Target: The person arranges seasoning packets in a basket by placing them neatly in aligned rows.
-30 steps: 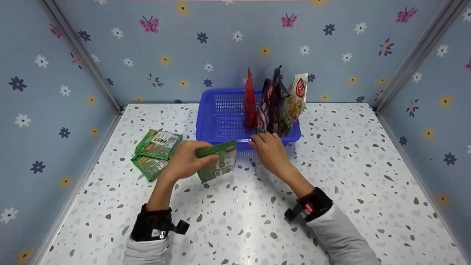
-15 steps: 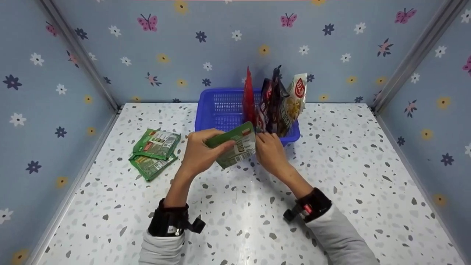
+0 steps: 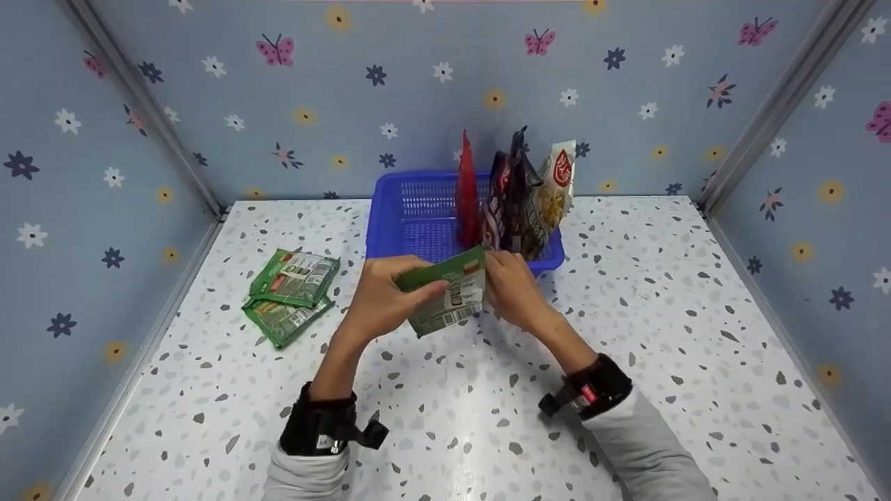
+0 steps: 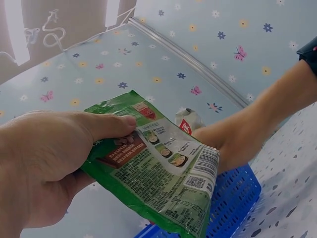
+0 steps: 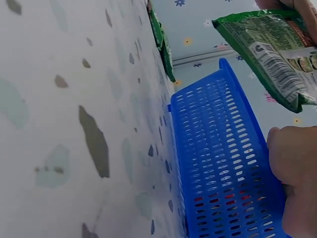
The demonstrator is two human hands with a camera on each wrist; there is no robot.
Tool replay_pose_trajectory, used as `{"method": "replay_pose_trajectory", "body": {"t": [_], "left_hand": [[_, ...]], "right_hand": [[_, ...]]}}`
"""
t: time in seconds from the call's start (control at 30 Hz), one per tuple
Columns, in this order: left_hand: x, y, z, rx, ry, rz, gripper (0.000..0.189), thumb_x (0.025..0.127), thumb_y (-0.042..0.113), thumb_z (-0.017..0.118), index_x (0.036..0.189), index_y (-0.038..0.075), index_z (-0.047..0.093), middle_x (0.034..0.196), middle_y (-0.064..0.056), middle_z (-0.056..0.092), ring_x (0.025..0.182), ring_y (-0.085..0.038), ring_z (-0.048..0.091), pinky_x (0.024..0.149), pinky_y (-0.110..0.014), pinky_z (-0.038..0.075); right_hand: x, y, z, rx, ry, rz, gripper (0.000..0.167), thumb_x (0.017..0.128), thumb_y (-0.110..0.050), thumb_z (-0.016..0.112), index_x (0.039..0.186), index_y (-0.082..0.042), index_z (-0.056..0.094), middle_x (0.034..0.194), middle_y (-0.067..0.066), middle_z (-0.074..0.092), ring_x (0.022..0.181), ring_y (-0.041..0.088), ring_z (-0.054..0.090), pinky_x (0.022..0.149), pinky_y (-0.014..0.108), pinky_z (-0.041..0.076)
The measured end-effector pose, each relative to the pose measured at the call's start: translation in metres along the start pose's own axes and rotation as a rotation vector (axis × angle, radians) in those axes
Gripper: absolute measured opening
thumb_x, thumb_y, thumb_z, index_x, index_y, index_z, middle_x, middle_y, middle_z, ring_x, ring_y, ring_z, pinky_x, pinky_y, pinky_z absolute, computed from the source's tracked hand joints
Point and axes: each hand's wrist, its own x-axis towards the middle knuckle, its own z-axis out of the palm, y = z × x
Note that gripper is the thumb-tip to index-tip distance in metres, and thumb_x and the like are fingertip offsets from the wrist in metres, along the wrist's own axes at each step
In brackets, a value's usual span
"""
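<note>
My left hand [image 3: 381, 296] pinches a green seasoning packet [image 3: 452, 296] by one end, thumb on its printed back. In the left wrist view, the packet's barcode and small cooking pictures show. It is held up in front of the blue plastic basket [image 3: 379, 216]. My right hand [image 3: 516, 292] grips the basket's front rim; the packet's edge overlaps its fingers in the head view. From the right wrist, the thumb [image 5: 285, 153] shows against the rim, below the raised packet. Two more green packets [image 3: 296, 278] lie overlapping on the table, left of the basket.
Inside the basket's right half stand a red packet [image 3: 467, 195], dark packets [image 3: 514, 202] and a pale packet [image 3: 553, 195] upright. The basket's left half shows its bare slotted floor. A flower-patterned wall [image 3: 313, 146] rises right behind the basket, with side walls left and right.
My left hand has carried the green packet rightward from beside the two lying packets to in front of the basket. My right hand stays at the rim.
</note>
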Motion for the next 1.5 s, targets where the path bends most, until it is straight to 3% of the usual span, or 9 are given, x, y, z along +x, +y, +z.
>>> {"method": "replay_pose_trajectory", "body": {"t": [0.13, 0.33, 0.5, 0.6, 0.8, 0.93, 1.1, 1.27, 1.5], "left_hand": [[-0.003, 0.0, 0.0, 0.004, -0.014, -0.018, 0.015, 0.095, 0.014, 0.093, 0.108, 0.006, 0.089, 0.097, -0.01, 0.087, 0.078, -0.016, 0.079, 0.065, -0.022, 0.061], [-0.003, 0.001, 0.001, 0.009, -0.033, -0.033, 0.016, 0.094, 0.014, 0.093, 0.108, 0.007, 0.09, 0.098, -0.009, 0.087, 0.08, -0.018, 0.08, 0.068, -0.023, 0.063], [0.0, 0.002, 0.002, 0.015, -0.049, -0.023, 0.013, 0.095, 0.015, 0.092, 0.107, 0.009, 0.09, 0.097, -0.009, 0.087, 0.082, -0.018, 0.081, 0.069, -0.023, 0.061], [-0.001, 0.003, 0.004, 0.021, -0.065, -0.01, 0.013, 0.096, 0.015, 0.092, 0.107, 0.01, 0.09, 0.097, -0.009, 0.087, 0.08, -0.017, 0.079, 0.068, -0.023, 0.058], [-0.002, 0.003, 0.006, 0.022, -0.08, 0.021, 0.013, 0.096, 0.016, 0.092, 0.109, 0.011, 0.09, 0.096, -0.008, 0.087, 0.075, -0.012, 0.074, 0.065, -0.022, 0.053], [-0.002, 0.003, 0.006, 0.031, -0.082, 0.041, 0.012, 0.097, 0.016, 0.091, 0.108, 0.011, 0.09, 0.096, -0.008, 0.087, 0.073, -0.01, 0.071, 0.063, -0.021, 0.05], [-0.002, 0.003, 0.007, 0.035, -0.082, 0.043, 0.012, 0.097, 0.016, 0.091, 0.108, 0.012, 0.09, 0.096, -0.008, 0.087, 0.072, -0.009, 0.071, 0.062, -0.021, 0.049], [-0.001, 0.002, 0.007, 0.045, -0.076, 0.038, 0.012, 0.096, 0.017, 0.092, 0.106, 0.011, 0.09, 0.094, -0.007, 0.086, 0.071, -0.009, 0.069, 0.061, -0.021, 0.047], [-0.002, 0.002, 0.008, 0.028, -0.068, 0.008, 0.012, 0.096, 0.018, 0.092, 0.106, 0.012, 0.09, 0.094, -0.007, 0.086, 0.072, -0.01, 0.072, 0.062, -0.021, 0.05]], "right_hand": [[0.004, -0.003, -0.015, 0.286, 0.022, 0.079, 0.034, 0.113, -0.004, 0.06, 0.145, 0.003, 0.069, 0.143, 0.024, 0.076, 0.133, 0.042, 0.073, 0.117, 0.058, 0.058], [0.006, -0.011, -0.043, 0.634, 0.034, 0.181, 0.035, 0.121, -0.02, 0.053, 0.149, -0.006, 0.07, 0.144, 0.014, 0.077, 0.133, 0.03, 0.074, 0.113, 0.038, 0.06], [0.005, -0.018, -0.06, 0.853, -0.054, 0.108, 0.042, 0.12, -0.019, 0.046, 0.153, -0.002, 0.064, 0.148, 0.018, 0.073, 0.139, 0.036, 0.07, 0.117, 0.032, 0.057], [0.004, -0.022, -0.063, 0.877, -0.134, 0.061, 0.041, 0.116, -0.015, 0.055, 0.153, 0.001, 0.064, 0.148, 0.02, 0.073, 0.135, 0.031, 0.073, 0.112, 0.032, 0.061], [0.002, -0.026, -0.06, 0.818, -0.203, 0.069, 0.027, 0.108, -0.01, 0.075, 0.134, -0.003, 0.079, 0.12, 0.017, 0.083, 0.098, 0.012, 0.079, 0.086, 0.024, 0.066], [0.001, -0.026, -0.057, 0.815, -0.199, 0.069, 0.017, 0.107, -0.006, 0.075, 0.121, 0.002, 0.083, 0.103, 0.02, 0.083, 0.083, 0.011, 0.072, 0.074, 0.021, 0.061], [0.001, -0.027, -0.056, 0.815, -0.185, 0.06, 0.015, 0.106, -0.003, 0.075, 0.115, 0.005, 0.083, 0.092, 0.022, 0.08, 0.072, 0.007, 0.063, 0.064, 0.019, 0.053], [0.001, -0.026, -0.056, 0.806, -0.167, 0.032, 0.013, 0.106, 0.0, 0.075, 0.113, 0.003, 0.085, 0.081, 0.018, 0.073, 0.066, 0.003, 0.054, 0.059, 0.019, 0.044], [0.001, -0.026, -0.056, 0.792, -0.129, -0.009, 0.011, 0.104, 0.002, 0.076, 0.109, 0.004, 0.085, 0.073, 0.019, 0.068, 0.062, 0.001, 0.051, 0.056, 0.017, 0.041]]}}
